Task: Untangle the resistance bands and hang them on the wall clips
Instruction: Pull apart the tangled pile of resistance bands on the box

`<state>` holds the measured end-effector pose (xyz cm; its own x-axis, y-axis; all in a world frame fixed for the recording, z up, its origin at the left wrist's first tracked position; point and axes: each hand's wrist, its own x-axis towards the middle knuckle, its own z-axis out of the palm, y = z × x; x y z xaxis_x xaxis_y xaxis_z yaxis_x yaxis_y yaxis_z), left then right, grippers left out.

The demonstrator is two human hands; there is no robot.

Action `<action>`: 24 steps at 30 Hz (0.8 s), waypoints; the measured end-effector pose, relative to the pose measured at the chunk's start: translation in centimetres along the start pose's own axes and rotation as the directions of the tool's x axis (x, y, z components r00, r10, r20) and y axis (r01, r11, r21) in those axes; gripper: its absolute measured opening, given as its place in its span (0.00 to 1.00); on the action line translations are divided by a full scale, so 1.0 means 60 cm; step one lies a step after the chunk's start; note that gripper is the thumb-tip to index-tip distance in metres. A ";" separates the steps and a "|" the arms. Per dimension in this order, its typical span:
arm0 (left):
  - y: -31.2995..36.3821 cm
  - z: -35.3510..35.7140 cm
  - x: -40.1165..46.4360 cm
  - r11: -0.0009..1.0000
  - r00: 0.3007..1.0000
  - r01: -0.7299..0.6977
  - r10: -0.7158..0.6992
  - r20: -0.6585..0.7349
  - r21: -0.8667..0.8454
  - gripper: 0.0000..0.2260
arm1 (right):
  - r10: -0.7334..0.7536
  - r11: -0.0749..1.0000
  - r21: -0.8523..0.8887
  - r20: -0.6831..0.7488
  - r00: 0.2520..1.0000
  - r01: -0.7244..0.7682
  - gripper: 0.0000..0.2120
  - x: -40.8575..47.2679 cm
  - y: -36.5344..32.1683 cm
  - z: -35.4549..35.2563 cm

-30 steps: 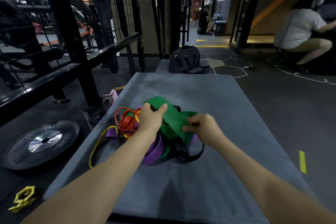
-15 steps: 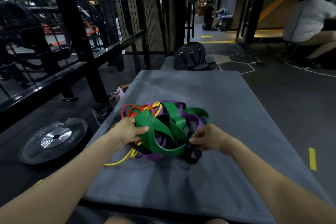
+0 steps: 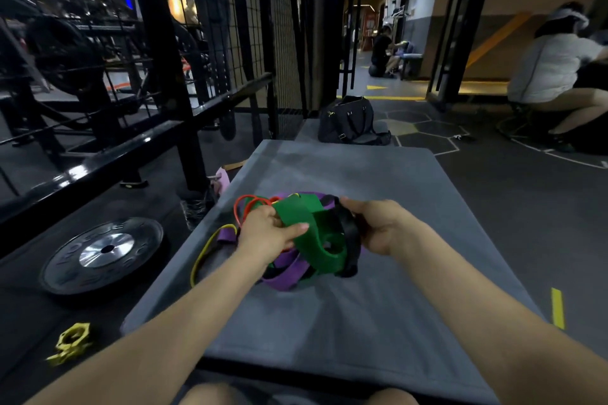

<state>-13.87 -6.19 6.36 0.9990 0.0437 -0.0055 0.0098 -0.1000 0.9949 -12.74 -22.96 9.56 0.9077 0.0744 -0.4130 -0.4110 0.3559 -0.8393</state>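
Head view: we see the tangle of bands on the grey bench (image 3: 411, 312), near its middle. Left hand (image 3: 268, 233) pinches the green band (image 3: 312, 240); right hand (image 3: 383, 227) closes on the black band (image 3: 348, 233) beside it.

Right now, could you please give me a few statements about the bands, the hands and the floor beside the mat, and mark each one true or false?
1. The left hand grips the wide green band. True.
2. The right hand rests flat on the bare mat, away from the bands. False: it holds the black band at the right side of the tangle.
3. A weight plate lies flat on the floor left of the mat. True.
4. The yellow band is already hanging on a wall clip. False: it lies looped on the mat, left of the tangle.
5. A dark bag sits beyond the mat's far end. True.
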 end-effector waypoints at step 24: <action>-0.006 0.046 -0.015 0.980 0.930 -0.035 -0.040 -0.364 -0.197 0.08 | -0.057 0.998 -0.008 -0.087 0.995 0.057 0.05 -0.075 0.005 -0.007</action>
<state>-14.67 -8.94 5.75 0.9135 0.4067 -0.0079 -0.0341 0.0960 0.9948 -16.96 -23.59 11.03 0.9191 -0.0271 -0.3932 -0.3593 0.3525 -0.8641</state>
